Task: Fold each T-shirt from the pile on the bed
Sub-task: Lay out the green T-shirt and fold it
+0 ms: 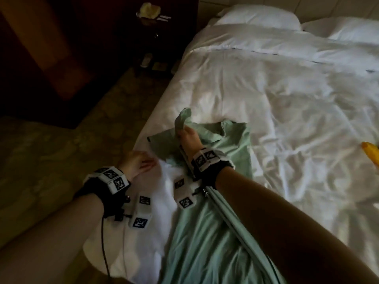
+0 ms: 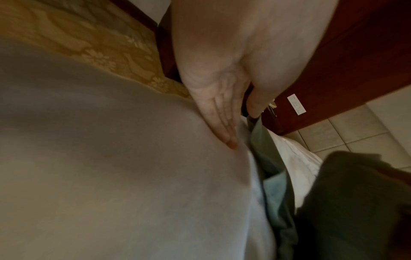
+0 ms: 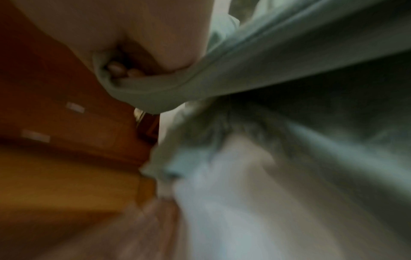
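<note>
A pale green T-shirt lies lengthwise on the white bed, its top end crumpled. My right hand grips a bunched fold of the shirt's upper part and holds it lifted off the bed. The right wrist view, which is blurred, shows the fingers curled round the green cloth. My left hand rests with straight fingers on white cloth near the bed's left edge, just left of the green shirt. Whether that white cloth is a shirt or bedding I cannot tell.
A rumpled white duvet covers the bed, with pillows at the far end. Something yellow lies at the right border. Patterned carpet and a dark nightstand lie to the left.
</note>
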The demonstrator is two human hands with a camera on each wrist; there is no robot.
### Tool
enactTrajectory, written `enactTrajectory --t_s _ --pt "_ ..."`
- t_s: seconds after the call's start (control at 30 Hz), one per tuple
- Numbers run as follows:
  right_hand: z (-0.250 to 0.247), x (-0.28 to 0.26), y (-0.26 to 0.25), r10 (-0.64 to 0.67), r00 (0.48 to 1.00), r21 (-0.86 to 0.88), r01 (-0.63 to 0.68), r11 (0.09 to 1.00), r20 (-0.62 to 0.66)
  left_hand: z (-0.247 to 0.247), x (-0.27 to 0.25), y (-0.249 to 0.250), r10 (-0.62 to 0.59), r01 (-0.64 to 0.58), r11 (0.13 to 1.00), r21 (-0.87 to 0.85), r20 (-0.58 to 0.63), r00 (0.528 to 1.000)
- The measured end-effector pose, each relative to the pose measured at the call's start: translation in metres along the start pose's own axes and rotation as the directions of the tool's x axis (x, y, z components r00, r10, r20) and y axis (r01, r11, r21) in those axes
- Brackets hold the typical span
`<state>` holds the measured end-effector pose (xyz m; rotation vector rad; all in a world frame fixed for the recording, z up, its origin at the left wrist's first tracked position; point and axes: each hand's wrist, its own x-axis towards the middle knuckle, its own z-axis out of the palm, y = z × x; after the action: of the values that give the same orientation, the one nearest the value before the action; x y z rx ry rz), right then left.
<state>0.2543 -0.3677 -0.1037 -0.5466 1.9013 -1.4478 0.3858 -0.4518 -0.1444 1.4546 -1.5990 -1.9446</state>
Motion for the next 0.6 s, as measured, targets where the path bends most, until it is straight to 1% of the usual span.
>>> enactTrajectory --t_s 0.03,0.07,0.1,0.13,0.17,0.2,0.23,0.27,0.3,0.33,0.37,0.4,0.43,0.47,0.5,0.53,0.57,0.6 --pt "0.008 0.002 0.007 -0.005 0.999 -0.017 0.005 1.000 0.033 -0.001 0.005 -0.002 -0.044 0.045 0.995 -0.086 0.013 0.999" --pt "0.015 0.002 0.012 0.009 0.996 -0.097 -0.001 0.995 0.084 0.000 0.006 -0.003 -0.049 0.050 0.991 -0.123 0.012 0.999" --pt "0.022 0.002 0.016 0.043 0.988 -0.204 -0.012 0.979 0.148 0.000 0.008 -0.004 -0.062 0.063 0.988 -0.138 0.011 0.998" --pt "0.024 0.001 0.019 0.070 0.976 -0.333 0.002 0.943 0.205 0.001 0.006 -0.002 -0.062 0.064 0.988 -0.143 0.019 0.998" --pt "0.026 -0.001 0.021 0.104 0.959 -0.427 0.019 0.904 0.262 0.003 0.008 -0.001 -0.059 0.063 0.986 -0.154 0.031 0.998" --pt "0.026 -0.002 0.023 0.121 0.938 -0.467 0.049 0.883 0.326 0.004 0.008 0.001 -0.054 0.061 0.987 -0.147 0.054 0.997" --pt "0.023 -0.003 0.023 0.138 0.920 -0.438 0.041 0.898 0.367 0.006 0.009 0.001 -0.052 0.061 0.987 -0.152 0.063 0.997" --pt "0.020 -0.004 0.019 0.145 0.914 -0.379 0.010 0.925 0.378 0.009 0.009 0.003 -0.037 0.049 0.987 -0.155 0.076 0.996" --pt "0.014 -0.001 0.015 0.135 0.931 -0.331 -0.016 0.944 0.340 0.011 0.012 0.003 -0.035 0.049 0.986 -0.161 0.084 0.996" --pt "0.007 0.003 0.012 0.097 0.959 -0.311 -0.010 0.951 0.267 0.014 0.012 0.006 -0.036 0.049 0.984 -0.170 0.081 0.996" --pt "-0.003 0.009 0.009 0.037 0.984 -0.340 0.026 0.940 0.175 0.015 0.017 0.007 -0.030 0.043 0.983 -0.176 0.080 0.996" --pt "-0.015 0.016 0.008 -0.060 0.996 -0.415 0.083 0.906 0.067 0.018 0.018 0.010 -0.035 0.049 0.983 -0.176 0.083 0.996" --pt "-0.029 0.023 0.008 -0.148 0.988 -0.475 0.108 0.873 -0.047 0.020 0.022 0.012 -0.029 0.043 0.985 -0.168 0.080 0.996" --pt "-0.044 0.027 0.007 -0.186 0.972 -0.510 0.088 0.856 -0.144 0.023 0.025 0.014 -0.027 0.037 0.987 -0.160 0.064 0.998" --pt "-0.059 0.031 0.009 -0.186 0.956 -0.524 0.042 0.850 -0.225 0.026 0.030 0.017 -0.037 0.044 0.988 -0.150 0.051 0.998" --pt "-0.075 0.033 0.011 -0.171 0.945 -0.538 -0.006 0.843 -0.278 0.030 0.030 0.020 -0.045 0.048 0.989 -0.141 0.026 0.999" --pt "-0.088 0.037 0.014 -0.140 0.943 -0.560 -0.058 0.826 -0.303 0.031 0.042 0.018 -0.056 0.054 0.991 -0.126 -0.010 0.998" --pt "-0.100 0.041 0.017 -0.116 0.948 -0.589 -0.085 0.804 -0.296 0.031 0.048 0.018 -0.063 0.057 0.990 -0.126 -0.043 0.997"
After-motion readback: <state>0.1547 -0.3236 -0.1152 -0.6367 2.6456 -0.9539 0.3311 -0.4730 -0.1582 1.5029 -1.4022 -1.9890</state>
